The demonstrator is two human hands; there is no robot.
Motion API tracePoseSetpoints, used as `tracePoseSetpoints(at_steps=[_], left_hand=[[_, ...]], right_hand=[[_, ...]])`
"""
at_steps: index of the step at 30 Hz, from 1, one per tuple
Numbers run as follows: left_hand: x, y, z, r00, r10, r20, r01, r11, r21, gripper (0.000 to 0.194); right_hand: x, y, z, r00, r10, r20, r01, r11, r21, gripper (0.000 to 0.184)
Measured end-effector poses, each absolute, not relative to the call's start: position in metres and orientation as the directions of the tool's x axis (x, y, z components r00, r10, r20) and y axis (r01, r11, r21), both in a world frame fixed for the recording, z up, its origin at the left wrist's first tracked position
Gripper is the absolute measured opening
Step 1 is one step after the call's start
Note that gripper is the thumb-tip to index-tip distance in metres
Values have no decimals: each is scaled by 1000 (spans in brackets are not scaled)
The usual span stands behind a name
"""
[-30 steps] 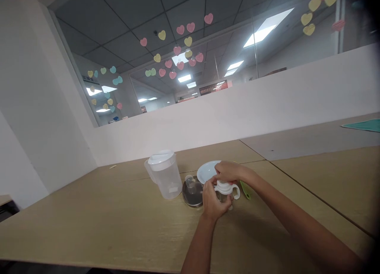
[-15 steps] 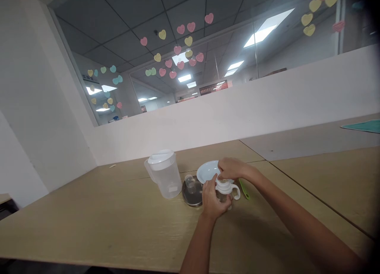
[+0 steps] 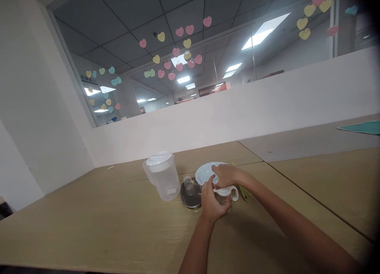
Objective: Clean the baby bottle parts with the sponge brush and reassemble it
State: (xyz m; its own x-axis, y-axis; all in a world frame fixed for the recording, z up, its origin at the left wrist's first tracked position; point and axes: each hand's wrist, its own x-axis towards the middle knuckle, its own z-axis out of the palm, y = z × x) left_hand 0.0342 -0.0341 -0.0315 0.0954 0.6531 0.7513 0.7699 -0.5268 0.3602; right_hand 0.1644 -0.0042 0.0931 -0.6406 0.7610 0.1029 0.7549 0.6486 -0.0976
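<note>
My left hand (image 3: 212, 202) is wrapped around the clear body of a small jug (image 3: 225, 192) with a white collar and a curved white handle pointing right. Curled over the top of the jug, my right hand (image 3: 227, 176) has its fingers closed on the white lid, which it mostly hides. Just behind both hands lies a pale blue plate (image 3: 204, 172). Left of them is a round metal tray (image 3: 190, 202) with a small clear cup (image 3: 188, 183) standing in it. A green-handled utensil (image 3: 244, 194) lies right of the jug, partly covered by my right arm.
A tall translucent pitcher (image 3: 166, 183) with a white lid stands left of the tray. At the far right lies a teal cloth (image 3: 362, 127). Behind the wooden table (image 3: 103, 222) rise a white wall (image 3: 192, 123) and a window with heart-shaped notes.
My right hand has lowered onto the jug's top and now covers the white stepped part seen before. My left hand keeps its hold. The view has shifted slightly.
</note>
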Motion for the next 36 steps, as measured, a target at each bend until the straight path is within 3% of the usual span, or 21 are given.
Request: tracePoseSetpoints(at_steps=[5, 12, 16, 18, 21, 23, 26, 30, 36], left_hand=[[35, -33, -34, 91, 641, 763, 780, -522, 345, 79], [28, -34, -30, 133, 628, 767, 790, -534, 300, 81], [12, -35, -21, 229, 586, 777, 775, -593, 219, 69], [-1, -31, -20, 72, 553, 830, 811, -517, 274, 53], [-24, -18, -22, -282, 490, 825, 838, -292, 460, 36], [-39, -8, -27, -361, 540, 760, 854, -135, 502, 33], [-54, 3, -39, -341, 644, 684, 902, 20, 431, 36], [-60, 8, -52, -240, 754, 611, 944, 35, 328, 49], [-50, 1, -43, -283, 747, 602, 948, 122, 294, 41]], right_hand=[[165, -11, 86, -574, 803, 161, 794, 594, -129, 55], [185, -9, 24, -371, 807, 459, 717, 563, -411, 40], [185, -11, -3, -342, 664, 665, 599, 699, -390, 32], [185, -11, -9, -317, 626, 713, 585, 721, -373, 32], [186, -10, -14, -262, 616, 743, 580, 715, -389, 31], [187, -9, -16, -231, 621, 749, 559, 715, -420, 31], [188, -8, -18, -215, 622, 752, 534, 720, -443, 33], [187, -9, -18, -221, 617, 755, 530, 726, -438, 31], [185, -3, -27, -216, 701, 680, 457, 688, -564, 38]])
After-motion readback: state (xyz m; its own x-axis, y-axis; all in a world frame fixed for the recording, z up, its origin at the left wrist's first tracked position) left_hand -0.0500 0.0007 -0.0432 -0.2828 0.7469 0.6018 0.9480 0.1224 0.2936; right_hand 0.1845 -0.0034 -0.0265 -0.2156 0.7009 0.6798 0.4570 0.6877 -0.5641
